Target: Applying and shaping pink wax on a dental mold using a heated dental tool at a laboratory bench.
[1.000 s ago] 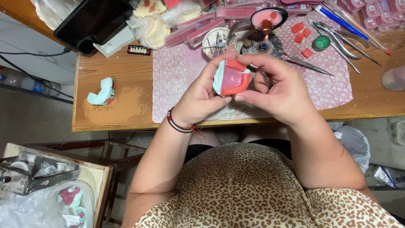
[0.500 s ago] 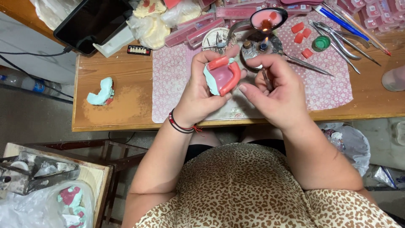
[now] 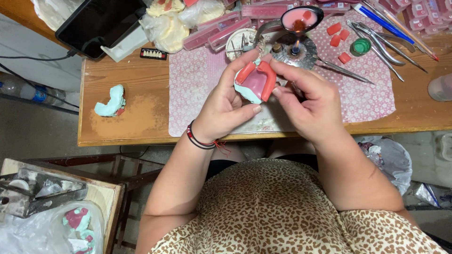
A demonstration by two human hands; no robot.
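Both hands hold a dental cast over the table's near edge.

The left hand (image 3: 225, 106) cups the pale green dental cast (image 3: 254, 82) with its red wax rim, fingers wrapped around it; the right hand (image 3: 308, 101) pinches the cast's right side. Just beyond, a small burner flame (image 3: 295, 47) heats a spoon (image 3: 301, 19) of pink wax on the wooden table (image 3: 127, 122).

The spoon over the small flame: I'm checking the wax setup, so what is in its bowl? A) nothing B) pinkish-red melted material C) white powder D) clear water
B: the spoon sits above the burner at the back of the table, and its bowl holds a pinkish-red pool, close in colour to the red rim on the dental cast held in both hands.
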